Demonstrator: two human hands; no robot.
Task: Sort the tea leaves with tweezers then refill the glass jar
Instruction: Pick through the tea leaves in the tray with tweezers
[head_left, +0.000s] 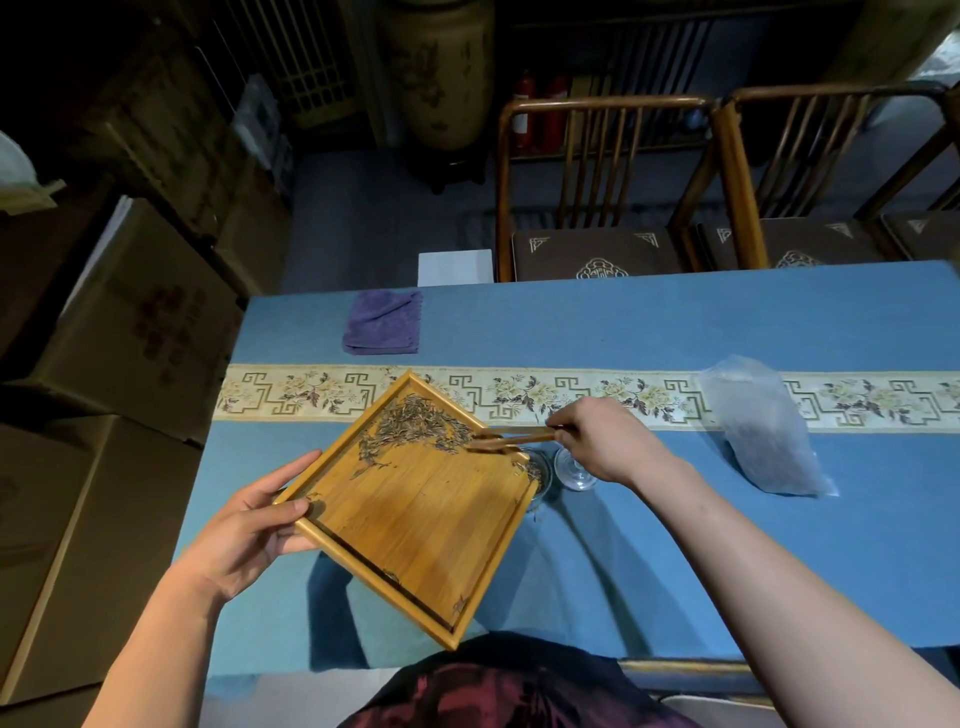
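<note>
A: Tea leaves lie heaped in the far corner of the wooden tray, a few strays along its near rim and some at the right corner. Tray is lifted and tilted, that right corner over the glass jar.

B: Hands?

A: Left hand grips the tray's left corner, thumb on the rim, fingers beneath. Right hand pinches the wooden tweezers; tips rest at the heap's right edge, low on the tray surface. Cannot tell whether a leaf sits between the tips.

B: Step, then?

A: Judged as the refill: sorting looks finished, leaves being raked toward the pouring corner. Jar is mostly hidden behind the tray; some leaves seem inside already.

B: Next move calls for?

A: Sweep the heap downhill along the rim, keep the corner over the jar mouth, tilt gently. Risk: leaves spilling onto the blue cloth.

B: Around it?

A: Second glass piece just beside the jar, possibly its lid. Plastic bag farther right, purple towel beyond the tray.
</note>
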